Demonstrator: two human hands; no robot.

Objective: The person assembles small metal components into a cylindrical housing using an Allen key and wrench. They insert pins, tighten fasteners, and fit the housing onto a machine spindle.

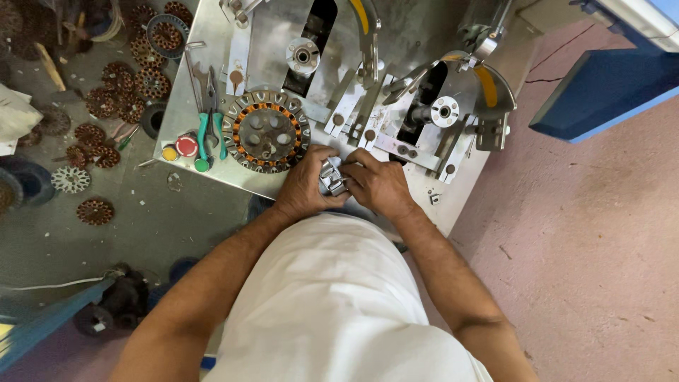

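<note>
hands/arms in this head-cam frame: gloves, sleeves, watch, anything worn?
Both bare: no gloves on the left hand or right hand, no watch, rings or wristbands visible. Forearms uncovered up to the elbows; no sleeve edge shows. The only clothing in view is a plain white shirt over the torso.

Small metal part (332, 177), beside the round wound core (266, 131): mostly covered by the left hand (305, 185) and right hand (378, 184), shape unclear. Above the core, the machine plate (212, 42) is cut off at the top edge. Left of it, floor parts blur.
</note>
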